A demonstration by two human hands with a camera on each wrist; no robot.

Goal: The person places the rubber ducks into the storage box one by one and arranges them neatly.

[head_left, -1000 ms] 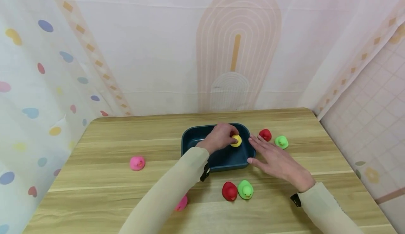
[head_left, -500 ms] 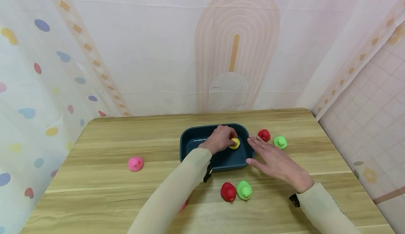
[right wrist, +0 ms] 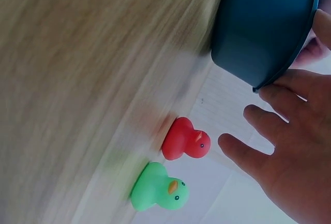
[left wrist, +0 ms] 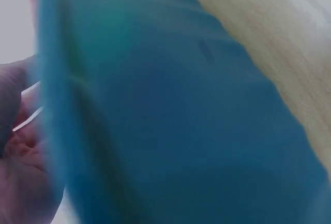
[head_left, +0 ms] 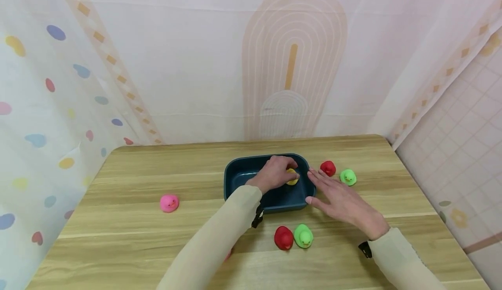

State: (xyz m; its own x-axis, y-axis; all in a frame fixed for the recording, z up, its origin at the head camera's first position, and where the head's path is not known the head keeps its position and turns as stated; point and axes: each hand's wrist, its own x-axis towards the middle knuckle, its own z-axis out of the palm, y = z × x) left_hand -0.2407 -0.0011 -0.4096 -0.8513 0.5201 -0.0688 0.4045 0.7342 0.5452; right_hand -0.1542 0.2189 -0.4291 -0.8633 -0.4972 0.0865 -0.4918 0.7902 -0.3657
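My left hand (head_left: 274, 173) reaches into a dark blue rectangular box (head_left: 240, 172), thumb and fingers spread around a yellow toy duck (head_left: 291, 181) low inside it. That duck is partly covered by the hand and shaded. The box wall (left wrist: 170, 115) fills most of the left wrist view. My right hand (head_left: 345, 198) lies along the box's right end with fingers extended, the fingertips at the rim. In the right wrist view its straight fingers (right wrist: 284, 105) touch the box's corner.
Right of the box stand a red toy duck (head_left: 327, 168) and a green one (head_left: 348, 177). In front sit another red duck (head_left: 283, 237) and green duck (head_left: 303, 236). A pink duck (head_left: 169, 203) is at left; another pink one hides behind the left sleeve (head_left: 211, 237).
The left thumb and fingers have parted and shifted slightly outward from the yellow duck, which now looks darker below them. The right hand stays at the box's end.
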